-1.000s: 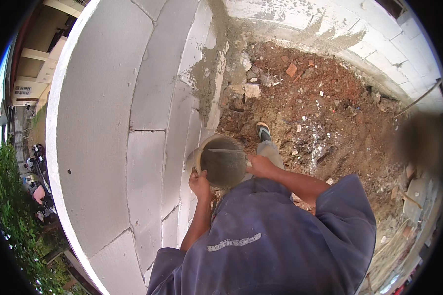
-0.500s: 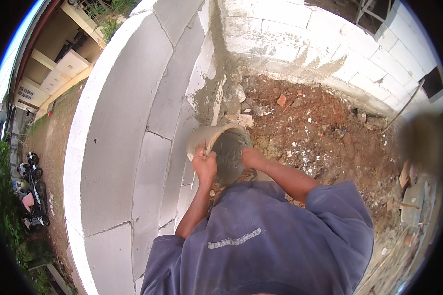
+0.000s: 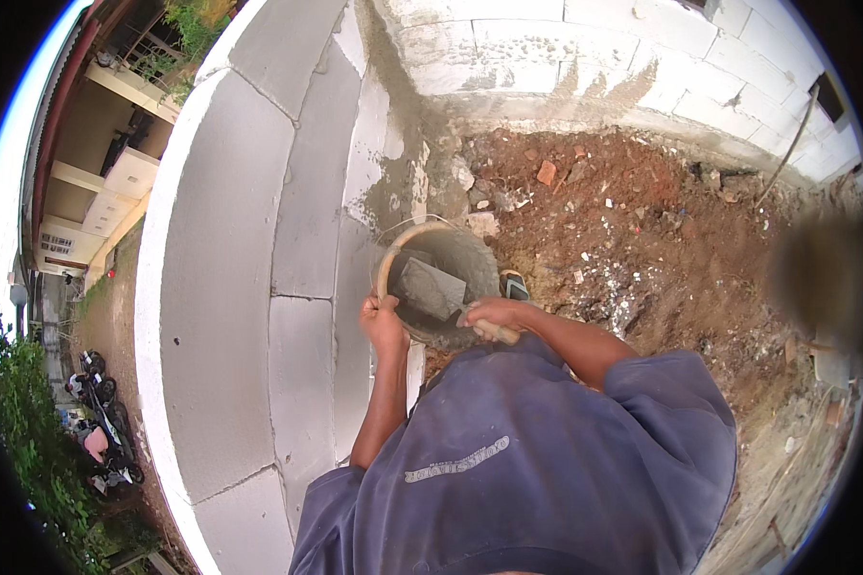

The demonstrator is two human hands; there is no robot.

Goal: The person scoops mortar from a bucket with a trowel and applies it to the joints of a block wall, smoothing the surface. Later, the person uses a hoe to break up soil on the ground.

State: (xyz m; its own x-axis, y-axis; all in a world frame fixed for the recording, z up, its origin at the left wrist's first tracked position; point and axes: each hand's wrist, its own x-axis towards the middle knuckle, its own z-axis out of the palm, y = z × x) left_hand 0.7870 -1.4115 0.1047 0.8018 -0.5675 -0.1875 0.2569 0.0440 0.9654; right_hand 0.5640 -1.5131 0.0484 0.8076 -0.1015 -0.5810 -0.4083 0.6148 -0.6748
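Note:
My left hand (image 3: pixel 384 320) grips the rim of a round, mortar-stained bucket (image 3: pixel 481 264) held in front of my body, close beside the block wall on the left. My right hand (image 3: pixel 489 316) is closed on the wooden handle of a trowel (image 3: pixel 430 287), whose grey, caked blade lies inside the bucket's mouth. A thin wire handle (image 3: pixel 403 220) arches over the bucket's top. Below and to the right of the bucket, my sandalled foot (image 3: pixel 513 287) shows on the dirt.
A pale block wall (image 3: pixel 216 287) rises along my left, meeting another wall (image 3: pixel 547 48) in a mortar-smeared corner. Reddish dirt with rubble (image 3: pixel 623 249) lies between them. Beyond the left wall are motorbikes (image 3: pixel 105 422), plants and a building. A dark blur covers the right edge.
The bucket was tipped on its side half a second ago; now its mouth faces up toward me. My right hand has turned, and the trowel's blade has come into sight inside it.

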